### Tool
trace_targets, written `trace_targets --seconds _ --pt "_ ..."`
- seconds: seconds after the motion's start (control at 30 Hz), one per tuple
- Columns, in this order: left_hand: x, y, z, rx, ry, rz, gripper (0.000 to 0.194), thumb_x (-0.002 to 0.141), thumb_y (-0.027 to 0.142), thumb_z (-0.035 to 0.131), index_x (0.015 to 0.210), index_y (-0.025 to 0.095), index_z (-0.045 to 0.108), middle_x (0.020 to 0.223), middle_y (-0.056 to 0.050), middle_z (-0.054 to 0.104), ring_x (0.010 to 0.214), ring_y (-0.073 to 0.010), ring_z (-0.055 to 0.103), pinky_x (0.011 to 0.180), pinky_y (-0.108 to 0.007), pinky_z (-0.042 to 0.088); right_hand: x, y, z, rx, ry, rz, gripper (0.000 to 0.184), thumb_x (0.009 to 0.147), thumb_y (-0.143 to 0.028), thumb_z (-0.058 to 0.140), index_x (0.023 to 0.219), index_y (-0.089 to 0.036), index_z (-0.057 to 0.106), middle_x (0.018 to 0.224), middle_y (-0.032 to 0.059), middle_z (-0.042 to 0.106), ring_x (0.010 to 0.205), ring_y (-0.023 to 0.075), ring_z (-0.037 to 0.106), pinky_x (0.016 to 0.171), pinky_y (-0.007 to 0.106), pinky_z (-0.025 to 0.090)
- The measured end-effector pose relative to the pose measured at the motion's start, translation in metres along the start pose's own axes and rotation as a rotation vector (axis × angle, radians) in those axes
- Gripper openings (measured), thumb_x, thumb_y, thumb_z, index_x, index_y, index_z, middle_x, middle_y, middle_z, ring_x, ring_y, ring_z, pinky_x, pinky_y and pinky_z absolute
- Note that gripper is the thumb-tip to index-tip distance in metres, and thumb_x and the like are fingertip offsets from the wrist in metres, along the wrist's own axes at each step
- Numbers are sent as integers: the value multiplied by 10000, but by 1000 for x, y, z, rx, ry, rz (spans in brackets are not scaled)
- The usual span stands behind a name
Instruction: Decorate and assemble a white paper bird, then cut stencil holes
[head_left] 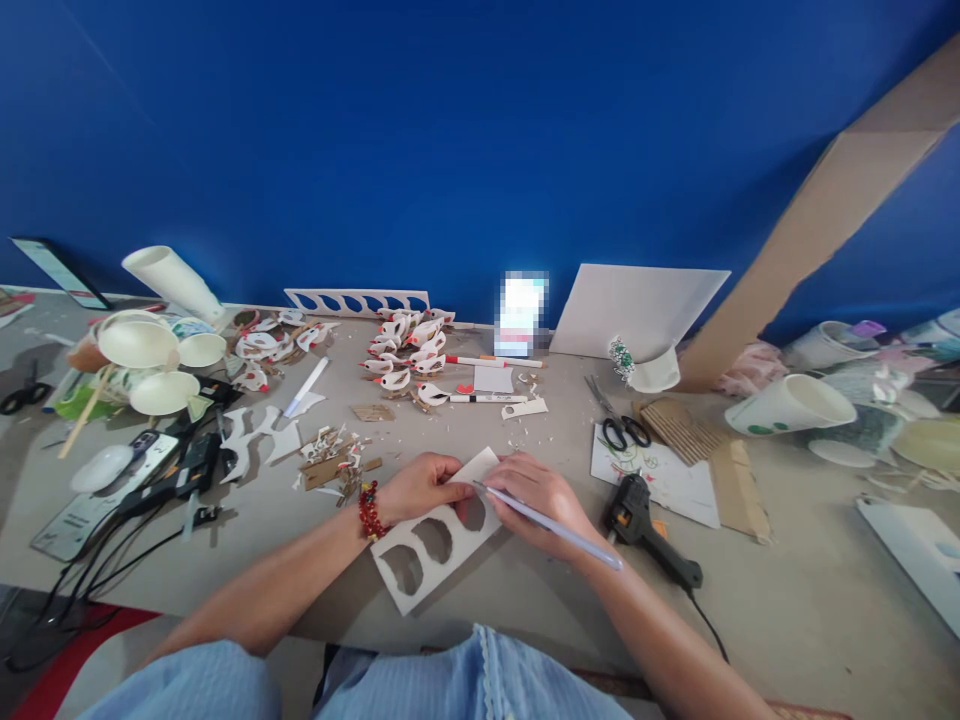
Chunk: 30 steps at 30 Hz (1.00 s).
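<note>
A white foam-board strip (420, 597) with rounded cut-outs lies slantwise in front of me, raised off the table in my hands. My left hand (424, 487), with a red bead bracelet on the wrist, grips the strip's upper left edge between thumb and fingers. In my right hand (541, 500) is a slim lilac pen-like tool (574, 537), its thin tip at the board beside my left thumb. Whether that tip is a blade or a nib is too small to tell. The right fingers are closed round the tool and partly cover the strip's right edge.
Beyond my hands stand several white bird-shaped cut-outs (395, 382) and markers (487, 398). Board scraps (330, 465) lie left of centre. To the right are black scissors (626, 432) and a glue gun (637, 515) with a cord. Cables and a power strip (97, 505) occupy the left.
</note>
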<state>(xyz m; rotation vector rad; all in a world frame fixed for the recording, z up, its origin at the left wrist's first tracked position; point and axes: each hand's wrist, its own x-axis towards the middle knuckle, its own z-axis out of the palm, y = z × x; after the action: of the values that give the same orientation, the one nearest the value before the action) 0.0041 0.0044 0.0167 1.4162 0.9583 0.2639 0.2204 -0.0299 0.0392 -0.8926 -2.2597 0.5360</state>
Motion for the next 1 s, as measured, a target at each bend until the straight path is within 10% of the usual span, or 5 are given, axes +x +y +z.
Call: trace_targets --seconds 1.0 --pt "0 5 3 126 16 4 358 809 489 570 700 148 589 696 -26 722 586 -125 576 538 -206 384 1 2 -4 1 -127 -4 185 965 -214 413 868 -195 569 804 62 639 770 181 573 782 339 449"
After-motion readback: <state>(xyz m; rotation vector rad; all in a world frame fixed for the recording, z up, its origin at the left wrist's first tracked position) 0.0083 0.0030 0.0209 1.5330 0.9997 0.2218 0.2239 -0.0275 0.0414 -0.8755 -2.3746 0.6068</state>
